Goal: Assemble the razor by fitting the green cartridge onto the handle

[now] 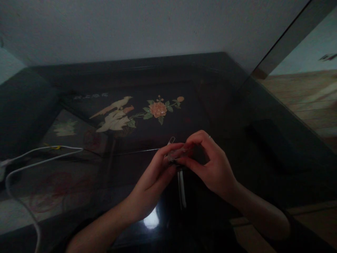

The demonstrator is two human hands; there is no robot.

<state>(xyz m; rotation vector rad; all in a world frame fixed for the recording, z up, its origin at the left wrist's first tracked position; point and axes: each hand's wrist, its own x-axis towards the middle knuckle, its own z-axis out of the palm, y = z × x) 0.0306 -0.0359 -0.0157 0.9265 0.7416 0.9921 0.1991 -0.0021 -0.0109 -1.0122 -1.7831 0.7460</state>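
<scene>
My left hand (pixel 155 175) and my right hand (pixel 210 165) meet above the dark glass tabletop (pixel 223 105). Between their fingertips is a small, clear, crinkled-looking piece (pixel 175 154), partly covered by the fingers and too dim to name. Both hands have their fingers closed on it. A thin metal loop (pixel 172 140) shows just beyond the left fingers; I cannot tell whether it is joined to the clear piece. Below the fingers is a narrow pale strip (pixel 182 189), its kind unclear. My right hand wears a ring.
A white cable (pixel 15 172) with a yellow tie (pixel 55 147) runs along the left side. Under the glass is a picture of birds and a peony (pixel 158 109). To the right is a dark rectangular object (pixel 273 144). A wall (pixel 118 31) stands behind the table.
</scene>
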